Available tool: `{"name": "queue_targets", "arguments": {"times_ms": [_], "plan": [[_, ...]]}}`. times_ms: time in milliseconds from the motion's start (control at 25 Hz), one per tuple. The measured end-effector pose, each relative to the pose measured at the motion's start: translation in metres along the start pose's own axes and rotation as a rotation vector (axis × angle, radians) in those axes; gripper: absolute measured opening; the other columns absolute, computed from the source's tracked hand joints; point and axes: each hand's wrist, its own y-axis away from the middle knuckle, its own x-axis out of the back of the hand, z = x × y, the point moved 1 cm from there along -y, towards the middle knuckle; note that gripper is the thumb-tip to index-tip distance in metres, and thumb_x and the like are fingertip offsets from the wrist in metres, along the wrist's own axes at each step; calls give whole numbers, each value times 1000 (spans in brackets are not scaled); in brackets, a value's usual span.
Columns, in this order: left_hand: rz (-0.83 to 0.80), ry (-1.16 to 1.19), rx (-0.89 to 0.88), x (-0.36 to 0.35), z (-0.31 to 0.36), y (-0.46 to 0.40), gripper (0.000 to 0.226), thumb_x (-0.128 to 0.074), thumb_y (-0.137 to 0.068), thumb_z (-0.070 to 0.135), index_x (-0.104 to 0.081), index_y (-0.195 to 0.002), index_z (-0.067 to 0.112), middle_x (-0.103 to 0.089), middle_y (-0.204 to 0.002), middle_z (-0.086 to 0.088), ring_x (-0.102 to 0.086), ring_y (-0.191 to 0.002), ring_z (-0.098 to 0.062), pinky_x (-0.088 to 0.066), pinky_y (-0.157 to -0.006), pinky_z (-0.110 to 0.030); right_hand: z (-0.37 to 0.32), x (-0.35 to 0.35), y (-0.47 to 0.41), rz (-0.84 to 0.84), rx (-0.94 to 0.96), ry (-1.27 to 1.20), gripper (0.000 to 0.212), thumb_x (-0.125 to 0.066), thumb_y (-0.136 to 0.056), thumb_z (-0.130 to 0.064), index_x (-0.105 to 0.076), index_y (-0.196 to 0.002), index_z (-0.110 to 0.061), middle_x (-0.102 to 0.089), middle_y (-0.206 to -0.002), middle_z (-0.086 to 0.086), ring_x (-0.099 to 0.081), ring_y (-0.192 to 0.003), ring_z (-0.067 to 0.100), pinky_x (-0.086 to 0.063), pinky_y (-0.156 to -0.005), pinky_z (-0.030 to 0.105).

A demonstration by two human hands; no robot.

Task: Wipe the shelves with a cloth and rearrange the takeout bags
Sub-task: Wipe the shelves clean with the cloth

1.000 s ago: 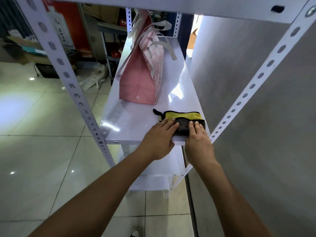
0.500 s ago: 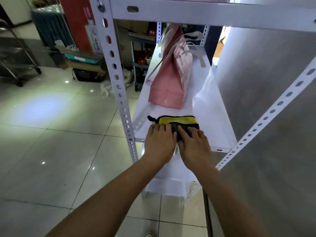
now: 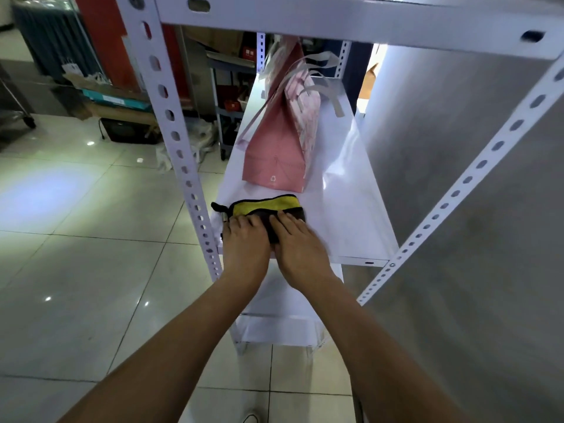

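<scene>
Both hands are flat on the cloth, a folded yellow and dark rag sitting at the front left corner of the white shelf. The left hand presses down on its left half with fingers straight and together, nothing curled around it. The right hand is the same deal on the right half, fingers stretched out forward over the dark part, palm down. The two hands are side by side, pretty much touching.

Just behind the cloth stands a pink takeout bag, upright, with pale handles flopping toward the back and right. There's a small gap between bag and cloth, so they're not touching.

The perforated upright post of the rack is right beside the left hand. Off to the left is a glossy tiled floor, with boxes and clutter farther back.
</scene>
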Motion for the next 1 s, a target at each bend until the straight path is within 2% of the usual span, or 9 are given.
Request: {"name": "queue_targets", "arguments": {"times_ms": [120, 320, 440, 640, 760, 880, 1000], "plan": [[27, 106, -97, -4, 29, -2, 35, -35, -99, 8, -41, -133, 4, -52, -135, -16, -48, -125, -29, -35, -110, -37, 29, 11, 16, 20, -107, 33, 60, -41, -104, -20, -23, -160, -15, -21, -168, 3, -19, -155, 19, -10, -127, 31], [37, 188, -275, -15, 87, -3, 54, -39, -101, 12, -22, -152, 3, -31, -157, -17, -28, -144, -30, -21, -121, -37, 82, 26, 53, 65, -279, 85, 59, -35, -106, -22, -16, -162, -17, -15, -169, 3, -12, -156, 19, -3, -125, 31], [36, 213, -319, -17, 111, -5, 53, -36, -102, 12, -21, -152, 3, -28, -159, -17, -26, -146, -30, -19, -122, -37, 96, 28, 62, 67, -357, 124, 65, -39, -102, -14, -13, -162, -15, -14, -170, 5, -12, -157, 20, -2, -125, 30], [37, 285, -344, -19, 125, -10, 56, -43, -102, 15, -23, -152, 5, -30, -158, -15, -26, -147, -29, -19, -122, -36, 104, 30, 52, 77, -439, 118, 71, -45, -99, -5, -12, -161, -11, -15, -169, 9, -11, -156, 23, -3, -125, 32], [42, 292, -374, -21, 120, -5, 60, -45, -101, 17, -18, -154, 6, -26, -160, -14, -22, -148, -29, -17, -123, -36, 104, 31, 55, 78, -407, 80, 71, -44, -98, -2, -14, -161, -10, -16, -169, 9, -10, -156, 23, -2, -125, 30], [64, 286, -410, -23, 108, 9, 60, -38, -102, 21, -14, -156, 9, -21, -162, -12, -17, -150, -29, -15, -122, -36, 103, 37, 67, 116, -375, -39, 63, -43, -99, -4, -25, -159, -11, -25, -166, 7, -19, -155, 21, -11, -125, 29], [89, 336, -402, -19, 97, 27, 57, -40, -102, 25, -22, -155, 14, -26, -161, -9, -20, -149, -26, -19, -121, -36, 91, 42, 86, 199, -365, -112, 56, -51, -98, -7, -42, -153, -12, -44, -157, 8, -37, -147, 24, -27, -121, 34]]}}
